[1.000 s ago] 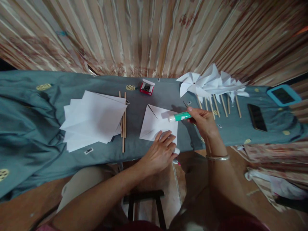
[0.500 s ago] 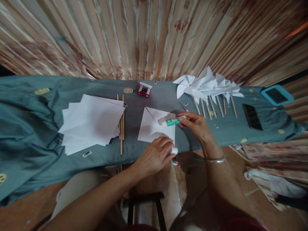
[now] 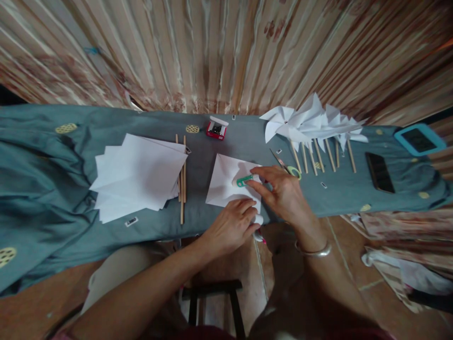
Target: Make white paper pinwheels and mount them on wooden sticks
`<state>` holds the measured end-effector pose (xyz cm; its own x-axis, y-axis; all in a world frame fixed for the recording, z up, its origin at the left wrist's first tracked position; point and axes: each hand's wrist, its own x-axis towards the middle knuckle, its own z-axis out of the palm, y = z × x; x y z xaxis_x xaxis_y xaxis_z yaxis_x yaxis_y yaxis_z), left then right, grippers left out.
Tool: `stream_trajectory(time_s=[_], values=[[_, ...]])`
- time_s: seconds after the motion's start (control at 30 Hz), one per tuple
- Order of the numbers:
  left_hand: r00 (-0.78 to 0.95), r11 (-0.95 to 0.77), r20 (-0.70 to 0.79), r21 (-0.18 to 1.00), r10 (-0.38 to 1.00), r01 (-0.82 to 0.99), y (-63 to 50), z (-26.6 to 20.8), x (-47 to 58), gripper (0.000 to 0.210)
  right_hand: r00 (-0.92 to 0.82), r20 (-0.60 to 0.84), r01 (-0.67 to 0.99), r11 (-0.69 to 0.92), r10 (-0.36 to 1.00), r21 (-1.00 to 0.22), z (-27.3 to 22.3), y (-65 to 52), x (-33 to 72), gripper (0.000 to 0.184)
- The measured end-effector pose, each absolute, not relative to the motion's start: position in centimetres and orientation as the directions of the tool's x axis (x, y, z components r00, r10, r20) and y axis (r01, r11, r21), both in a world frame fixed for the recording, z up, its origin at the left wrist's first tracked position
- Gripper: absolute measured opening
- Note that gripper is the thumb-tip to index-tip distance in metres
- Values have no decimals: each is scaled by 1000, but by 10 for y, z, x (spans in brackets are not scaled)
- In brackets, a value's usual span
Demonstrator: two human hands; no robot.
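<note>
Pinwheels (image 3: pixel 299 125) on sticks, heaped far right on the desk (image 3: pixel 198 165), look done; overlap makes the count unsure. Single sheet (image 3: pixel 222 174) lies flat front and centre, looks barely started: no blades folded in, no stick on it. Left, by the look of it still unused: paper stack (image 3: pixel 138 174), loose sticks (image 3: pixel 183 184) beside it, open red box (image 3: pixel 215 133) of small dark bits. Right hand (image 3: pixel 283 191) pinches a green glue stick (image 3: pixel 244 181) over the middle of the sheet; can't tell if the tip touches. Left hand (image 3: pixel 231 222) has fingers bent over the sheet's near edge, white cap (image 3: pixel 258 219) apparently between thumb and fingers, partly covered. Sheet's near right corner hidden by the hands; any cuts too faint to confirm. Scissors (image 3: pixel 281 163) partly behind right hand. Pale-and-pink item (image 3: pixel 260 237) below the desk edge unclear.
</note>
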<state>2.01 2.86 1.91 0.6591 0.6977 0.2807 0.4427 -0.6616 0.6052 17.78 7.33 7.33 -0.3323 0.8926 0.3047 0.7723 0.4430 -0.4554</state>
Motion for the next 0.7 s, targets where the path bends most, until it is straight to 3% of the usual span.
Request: stream_trajectory(time_s=[0.13, 0.23, 0.33, 0.4, 0.47, 0.57, 0.7], values=[[660, -656, 269, 605, 701, 450, 28, 18, 20, 18, -224, 295, 796, 349, 929, -494, 66, 78, 177, 32], [656, -634, 256, 637, 710, 439, 28, 18, 20, 19, -4, 198, 692, 146, 980, -708, 49, 90, 183, 33], [618, -526, 222, 768, 754, 366, 29, 21, 18, 19, 125, 2, 320, -39, 992, -947, 36, 101, 191, 37], [548, -353, 167, 901, 820, 252, 33, 24, 16, 19, 163, -132, 30, -138, 978, -990, 34, 106, 196, 35], [430, -75, 37, 995, 902, 73, 39, 27, 12, 20, 154, -219, -207, -186, 963, -960, 37, 106, 202, 32], [251, 308, -239, 906, 938, -289, 51, 34, 4, 25, 76, -254, -396, -205, 964, -895, 46, 101, 209, 30], [205, 436, -395, 688, 896, -580, 62, 43, -4, 36, -21, -262, -410, -248, 965, -878, 50, 93, 210, 32]])
